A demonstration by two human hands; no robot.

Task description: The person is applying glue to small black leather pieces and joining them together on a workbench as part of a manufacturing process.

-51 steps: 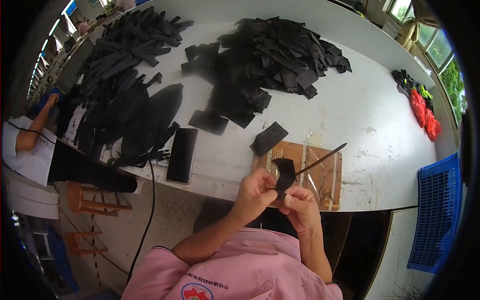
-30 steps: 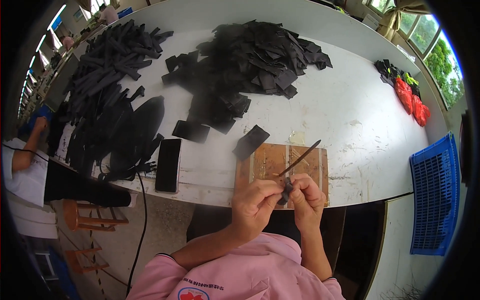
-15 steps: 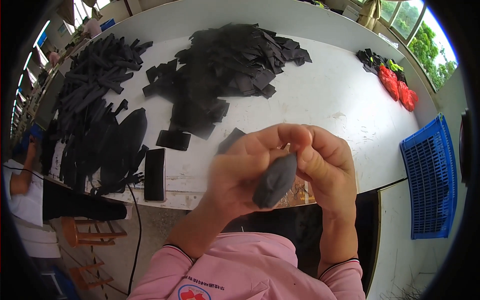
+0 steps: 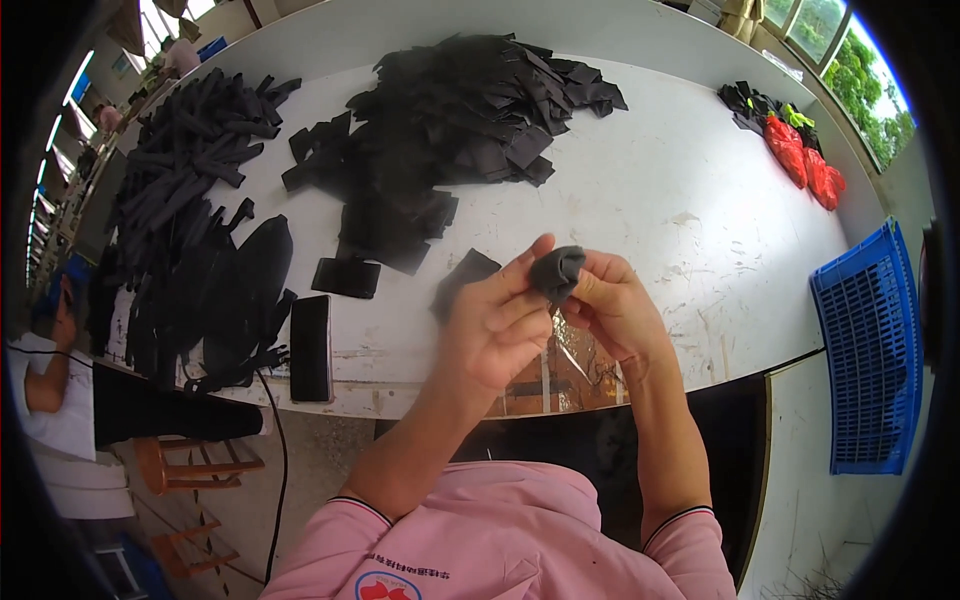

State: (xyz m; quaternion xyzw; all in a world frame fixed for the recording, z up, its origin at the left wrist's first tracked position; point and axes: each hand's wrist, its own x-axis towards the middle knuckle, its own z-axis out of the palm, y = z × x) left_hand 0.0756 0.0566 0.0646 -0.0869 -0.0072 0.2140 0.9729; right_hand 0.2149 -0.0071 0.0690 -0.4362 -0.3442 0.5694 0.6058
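Note:
Above the near edge of the white table, a small crumpled piece of black fabric (image 4: 557, 274) is held up between both hands. My left hand (image 4: 500, 325) pinches its left side, with the other fingers curled toward the palm. From the right, my right hand (image 4: 618, 305) grips the fabric between thumb and fingers. A thin bright line shows below the right fingers; I cannot make out what it is. Behind my left hand a flat dark fabric piece (image 4: 466, 283) lies on the table, partly hidden. A black phone-like slab (image 4: 310, 348) lies left of my forearm.
A large heap of black fabric pieces (image 4: 480, 110) covers the table's far middle. Rolled black strips (image 4: 190, 140) pile up at left. Red plastic bags (image 4: 786, 150) sit far right, above a blue crate (image 4: 868, 350). A person (image 4: 45, 380) is at the left, near a wooden stool (image 4: 200, 465).
Both hands have moved slightly away from my body with the fabric. The piece, hanging long before, is now bunched up, and my left palm has turned into view.

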